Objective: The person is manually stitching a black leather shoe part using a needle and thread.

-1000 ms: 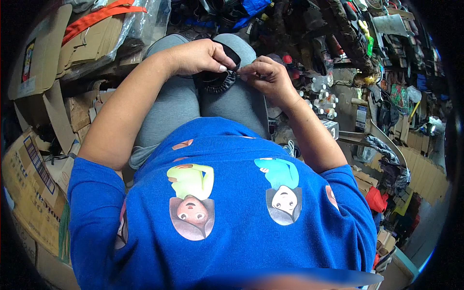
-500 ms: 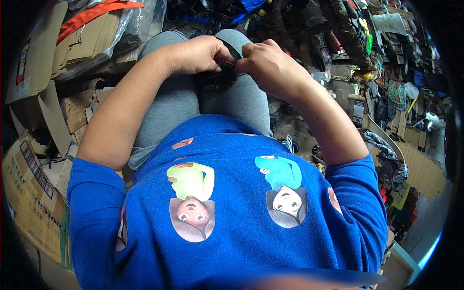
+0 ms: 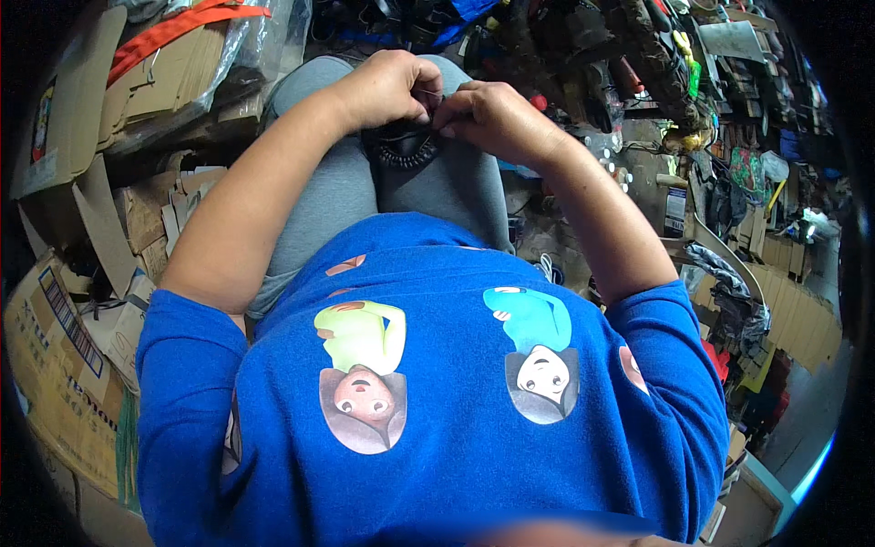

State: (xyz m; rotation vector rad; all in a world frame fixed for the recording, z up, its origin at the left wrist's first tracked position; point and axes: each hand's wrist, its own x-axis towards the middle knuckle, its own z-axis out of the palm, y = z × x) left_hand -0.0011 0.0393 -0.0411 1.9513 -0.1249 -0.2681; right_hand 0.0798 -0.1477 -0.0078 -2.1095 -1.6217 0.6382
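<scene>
A black, shoe-like piece [image 3: 407, 151] with a row of ridged stitches or pleats along its near edge rests on my grey-trousered lap, between my thighs. My left hand [image 3: 394, 89] is above its far left part, thumb and fingers pinched together. Just to the right, my right hand [image 3: 488, 114] is closed too, its fingertips close to the left hand's at the piece's far edge. A thin strand seems to run between the fingertips, but it is too fine to make out. My hands cover the far part of the black piece.
Cardboard boxes [image 3: 68, 365] stand at my left, with flattened cardboard in clear plastic and an orange strap [image 3: 187, 32] farther off. Cluttered racks of dark items [image 3: 629, 64] fill the far right. A sheet of cardboard [image 3: 797, 314] lies at the right.
My left hand has risen slightly and my right hand has shifted a little down and right. More of the black piece's ridged edge now shows below them.
</scene>
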